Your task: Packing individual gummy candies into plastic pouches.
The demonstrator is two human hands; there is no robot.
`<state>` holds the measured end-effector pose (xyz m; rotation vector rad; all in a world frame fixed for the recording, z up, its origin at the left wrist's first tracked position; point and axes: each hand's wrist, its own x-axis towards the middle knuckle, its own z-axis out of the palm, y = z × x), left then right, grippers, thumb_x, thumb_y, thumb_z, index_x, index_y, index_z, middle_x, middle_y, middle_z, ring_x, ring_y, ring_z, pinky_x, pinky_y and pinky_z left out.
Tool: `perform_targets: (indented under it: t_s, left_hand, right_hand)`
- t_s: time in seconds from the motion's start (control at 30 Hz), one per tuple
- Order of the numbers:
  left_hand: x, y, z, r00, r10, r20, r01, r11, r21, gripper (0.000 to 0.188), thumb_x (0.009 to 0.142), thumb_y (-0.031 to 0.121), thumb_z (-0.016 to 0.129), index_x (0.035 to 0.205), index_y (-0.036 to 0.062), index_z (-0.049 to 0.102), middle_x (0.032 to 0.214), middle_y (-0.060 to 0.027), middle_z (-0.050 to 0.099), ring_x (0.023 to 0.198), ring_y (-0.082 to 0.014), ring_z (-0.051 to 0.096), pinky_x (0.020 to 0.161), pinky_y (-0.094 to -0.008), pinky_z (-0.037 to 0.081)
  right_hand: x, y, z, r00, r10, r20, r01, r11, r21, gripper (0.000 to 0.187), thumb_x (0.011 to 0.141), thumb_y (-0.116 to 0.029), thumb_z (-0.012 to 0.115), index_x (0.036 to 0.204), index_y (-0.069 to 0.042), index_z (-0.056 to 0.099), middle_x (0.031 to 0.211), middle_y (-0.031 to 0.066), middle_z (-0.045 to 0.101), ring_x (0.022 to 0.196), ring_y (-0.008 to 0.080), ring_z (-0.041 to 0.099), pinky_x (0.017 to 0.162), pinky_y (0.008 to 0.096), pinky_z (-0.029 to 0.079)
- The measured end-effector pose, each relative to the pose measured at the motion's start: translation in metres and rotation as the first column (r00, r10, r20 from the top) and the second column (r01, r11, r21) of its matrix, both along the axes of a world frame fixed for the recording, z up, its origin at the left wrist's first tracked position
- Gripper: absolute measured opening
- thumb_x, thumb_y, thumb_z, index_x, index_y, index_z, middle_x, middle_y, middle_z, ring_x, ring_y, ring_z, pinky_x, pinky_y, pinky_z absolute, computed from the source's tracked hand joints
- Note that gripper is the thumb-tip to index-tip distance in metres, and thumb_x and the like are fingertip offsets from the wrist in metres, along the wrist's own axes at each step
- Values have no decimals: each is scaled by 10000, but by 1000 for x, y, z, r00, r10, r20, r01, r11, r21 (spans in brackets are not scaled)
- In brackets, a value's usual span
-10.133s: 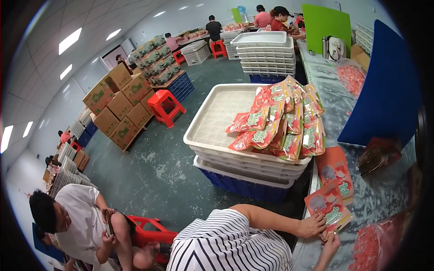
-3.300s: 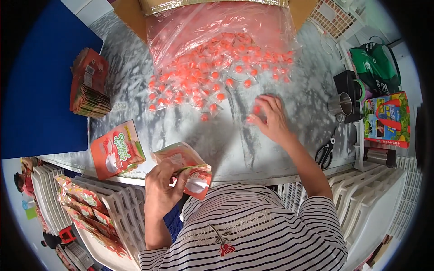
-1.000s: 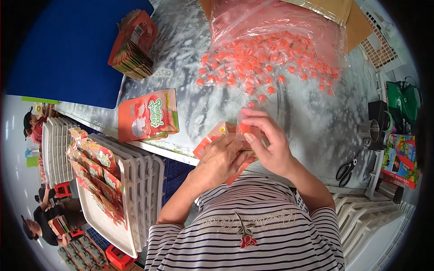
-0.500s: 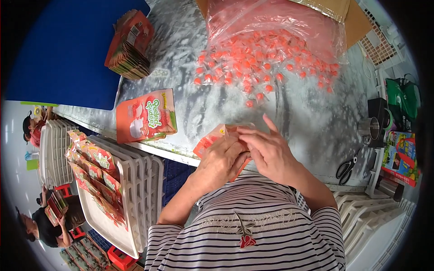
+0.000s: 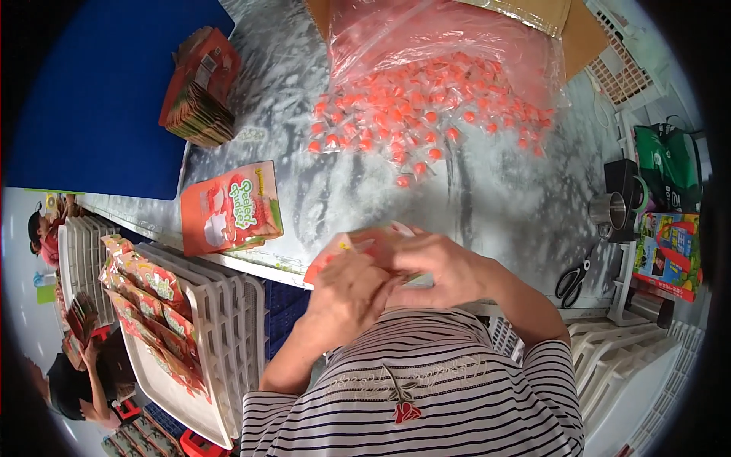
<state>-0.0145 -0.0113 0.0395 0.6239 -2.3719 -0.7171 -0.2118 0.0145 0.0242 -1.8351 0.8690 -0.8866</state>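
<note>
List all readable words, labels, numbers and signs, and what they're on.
Wording left uncopied; print stands on:
Flat red pouch: green-and-white lettering, legible.
Handheld red pouch: blurred, covered.
Stacked red pouches: white label, unreadable.
Filled red pouches: too small.
Green fabric bag: white letters, unclear.
Multicoloured bag: too small.
Black-and-white striped shirt: cursive, illegible.

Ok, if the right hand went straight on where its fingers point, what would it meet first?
The right hand would likely meet the red pouch first, the left hand close by; blur leaves depth unclear.
</note>
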Motion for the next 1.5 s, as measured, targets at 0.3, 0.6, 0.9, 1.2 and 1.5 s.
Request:
perform_targets:
  t_s: [0.3,0.6,0.9,1.2,1.5]
  left_hand:
    - [14,0,-7,987,141,75,-150,980,134,151,758,72,727,788,16,591,721,-131,579,620,-325,573,558,-409,466]
    - [19,-4,-15,978,178,106,-200,944,263,160,778,88,724,812,5,592,743,-141,582,634,-336,578,559,-406,467]
    - [18,-6,-17,983,151,101,-172,955,243,119,782,24,713,865,-11,635,716,-91,553,572,-186,543,512,-279,442]
    - [18,0,-13,974,201,102,-223,919,326,131,785,81,727,835,6,633,745,-131,594,617,-299,586,562,-376,476]
    - [17,-4,-18,984,158,88,-174,955,239,129,790,48,727,846,-11,627,714,-81,560,598,-177,552,524,-272,443]
  right_hand:
    - [-29,-71,-82,644,-713,-277,563,687,-459,441,820,-154,668,1225,-31,545,1291,148,505,1254,316,437,1072,431,331]
    - [-22,-30,-115,722,-576,-383,367,788,-494,339,818,-71,645,1148,-26,584,1264,146,512,1233,334,453,1047,449,367]
    - [-72,-46,-108,679,-728,-100,707,684,-177,260,890,8,488,1132,12,584,1104,160,613,997,290,603,878,340,474]
    - [-93,-47,-122,538,-734,-414,547,678,-491,287,859,3,503,1131,12,595,1188,141,592,1123,321,520,958,388,440]
    - [-62,-27,-95,656,-632,-413,501,773,-389,547,809,-262,689,1275,-35,516,1375,144,459,1285,342,393,1056,454,355]
